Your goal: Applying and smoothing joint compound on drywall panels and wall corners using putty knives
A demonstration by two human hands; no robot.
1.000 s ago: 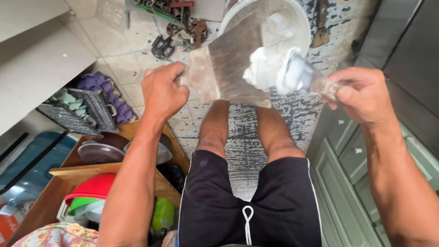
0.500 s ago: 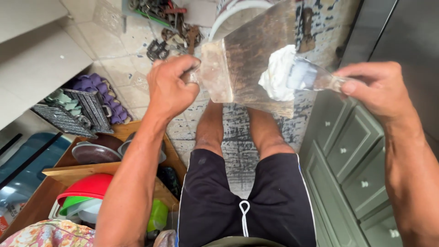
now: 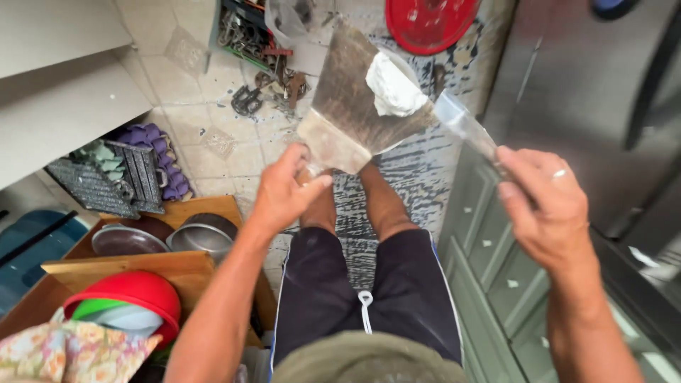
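Observation:
My left hand grips the handle end of a wide, stained metal scraper blade, held up flat over my legs. A lump of white putty sits on the blade's upper right part. My right hand holds a narrow putty knife by its handle, and its tip rests against the putty at the wide blade's right edge.
Below me lie a tiled floor and a patterned mat. A red basin and a pile of metal tools lie ahead. Purple egg trays, metal bowls and a red bowl crowd the left. Grey-green cabinet doors run along the right.
Both hands have dropped lower in view and closer together. The wide blade has tilted up and away, and the narrow knife has slid to the putty's right edge.

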